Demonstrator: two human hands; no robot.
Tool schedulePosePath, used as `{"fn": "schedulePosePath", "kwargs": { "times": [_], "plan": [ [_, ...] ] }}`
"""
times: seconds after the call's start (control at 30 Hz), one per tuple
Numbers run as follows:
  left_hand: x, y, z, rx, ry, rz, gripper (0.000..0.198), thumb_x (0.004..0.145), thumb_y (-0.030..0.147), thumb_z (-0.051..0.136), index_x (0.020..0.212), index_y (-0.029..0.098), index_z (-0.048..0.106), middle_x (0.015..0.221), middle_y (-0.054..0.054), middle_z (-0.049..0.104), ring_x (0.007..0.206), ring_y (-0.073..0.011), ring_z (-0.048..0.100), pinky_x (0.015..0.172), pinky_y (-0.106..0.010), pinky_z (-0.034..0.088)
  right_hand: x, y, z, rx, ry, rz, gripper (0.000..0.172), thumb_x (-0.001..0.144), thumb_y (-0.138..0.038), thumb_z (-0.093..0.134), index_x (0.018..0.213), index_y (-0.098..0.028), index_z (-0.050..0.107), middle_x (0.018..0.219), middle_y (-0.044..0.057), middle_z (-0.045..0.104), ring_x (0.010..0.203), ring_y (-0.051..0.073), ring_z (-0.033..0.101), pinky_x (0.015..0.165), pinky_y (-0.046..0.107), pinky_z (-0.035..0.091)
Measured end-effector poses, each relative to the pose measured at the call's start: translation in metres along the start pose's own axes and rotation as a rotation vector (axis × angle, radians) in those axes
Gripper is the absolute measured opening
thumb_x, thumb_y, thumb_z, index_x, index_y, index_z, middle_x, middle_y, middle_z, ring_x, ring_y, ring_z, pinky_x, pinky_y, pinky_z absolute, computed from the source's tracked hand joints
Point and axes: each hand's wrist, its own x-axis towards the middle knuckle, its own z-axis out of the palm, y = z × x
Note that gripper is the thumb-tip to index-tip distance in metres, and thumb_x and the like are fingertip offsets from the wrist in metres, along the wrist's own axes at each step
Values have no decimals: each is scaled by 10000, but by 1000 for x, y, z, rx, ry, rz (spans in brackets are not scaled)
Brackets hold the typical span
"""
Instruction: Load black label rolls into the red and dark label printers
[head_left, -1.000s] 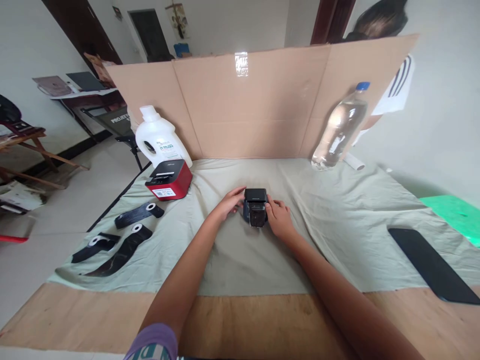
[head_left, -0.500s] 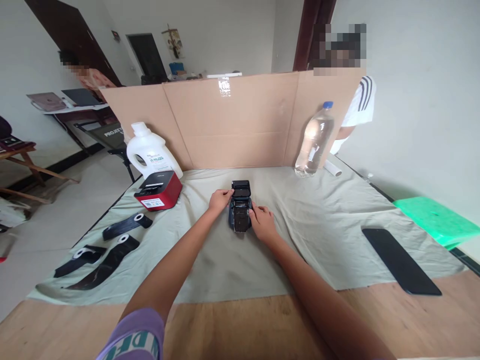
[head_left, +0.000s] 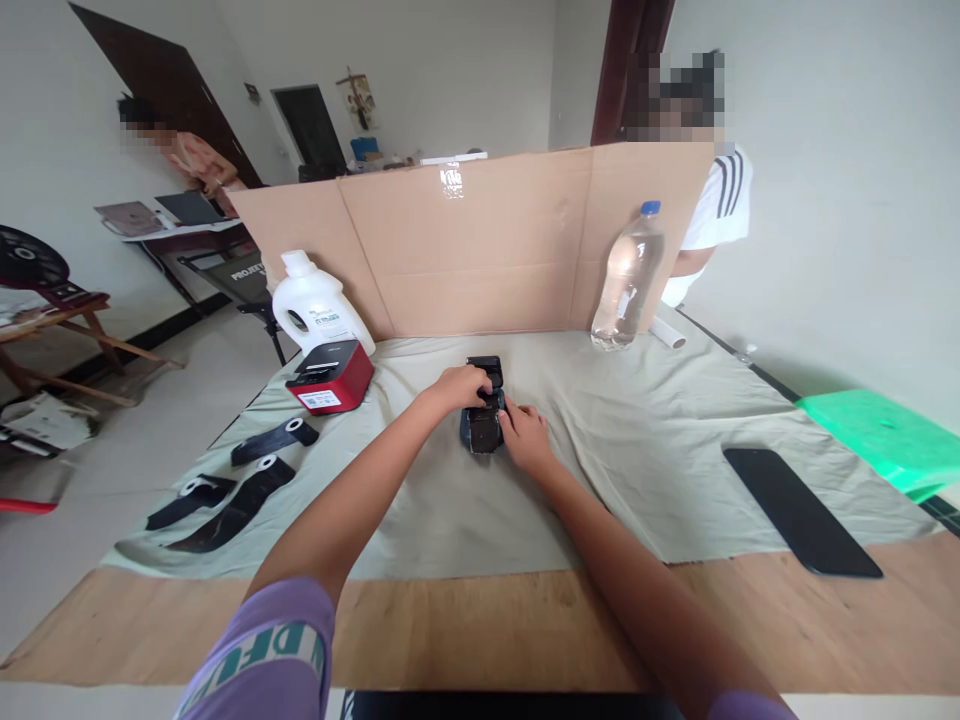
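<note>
A small black portable printer (head_left: pixel 484 435) lies on the cloth in front of me, its lid (head_left: pixel 486 365) flipped up at the far end. A dark strip covers its near part. My left hand (head_left: pixel 466 388) reaches over the printer from the left, fingers curled down into the space below the lid. Whatever those fingertips pinch is hidden. From the right, my right hand (head_left: pixel 526 432) holds the printer's side, thumb along its edge.
Left on the cloth (head_left: pixel 420 520) are several black paper rolls (head_left: pixel 277 440), a red-and-black box-shaped printer (head_left: pixel 349 385) and a white jug (head_left: pixel 319 310). A water bottle (head_left: pixel 630 280) stands before the cardboard screen (head_left: pixel 480 250). A black phone-like slab (head_left: pixel 799 510) lies right. Two people are beyond.
My left hand has moved from the lid's left edge rightward over the printer's opening, fingers now curled into it. My right hand stays at the printer's side. The camera view has shifted slightly.
</note>
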Motion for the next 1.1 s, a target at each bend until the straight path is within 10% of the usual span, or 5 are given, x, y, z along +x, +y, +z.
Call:
{"fn": "schedulePosePath", "kwargs": {
  "times": [0.23, 0.4, 0.63, 0.8, 1.1],
  "plan": [
    [11, 0, 5, -93, -17, -14, 206, 466, 84, 786, 601, 216, 704, 615, -6, 621, 661, -173, 584, 560, -226, 347, 0, 0, -2, 15, -1, -5, 502, 1041, -378, 306, 1466, -181, 486, 1229, 146, 698, 1260, 296, 514, 988, 402, 343],
    [-12, -15, -11, -256, 208, 27, 132, 634, 243, 730, 728, 188, 655, 662, 31, 584, 618, -108, 545, 569, -196, 395, -1, 2, -2, 39, 18, -18, 484, 1036, -329, 301, 1445, -182, 515, 1241, 134, 697, 1241, 280, 534, 990, 391, 352],
    [-128, -69, -4, -758, 685, -284, 397, 669, 497, 734, 765, 198, 491, 628, 16, 598, 537, -155, 637, 453, -233, 491, 3, 9, 2, 78, 12, -2, 500, 1022, -294, 292, 1441, -160, 529, 1325, 152, 651, 1287, 270, 514, 1043, 407, 344],
    [-215, -104, 19, -376, 851, -603, 377, 702, 477, 713, 928, 195, 605, 806, -14, 704, 611, -195, 707, 547, -267, 528, 6, 13, 6, 73, 27, -18, 527, 1006, -309, 275, 1433, -147, 538, 1304, 170, 655, 1271, 305, 520, 1031, 451, 369],
    [-253, -126, 32, -84, 614, -777, 345, 777, 448, 651, 997, 182, 639, 676, -22, 706, 744, -242, 704, 655, -288, 460, 10, 18, 12, 73, 64, -34, 547, 992, -335, 258, 1400, -135, 561, 1292, 176, 663, 1261, 324, 529, 1048, 506, 375]
  ]
}}
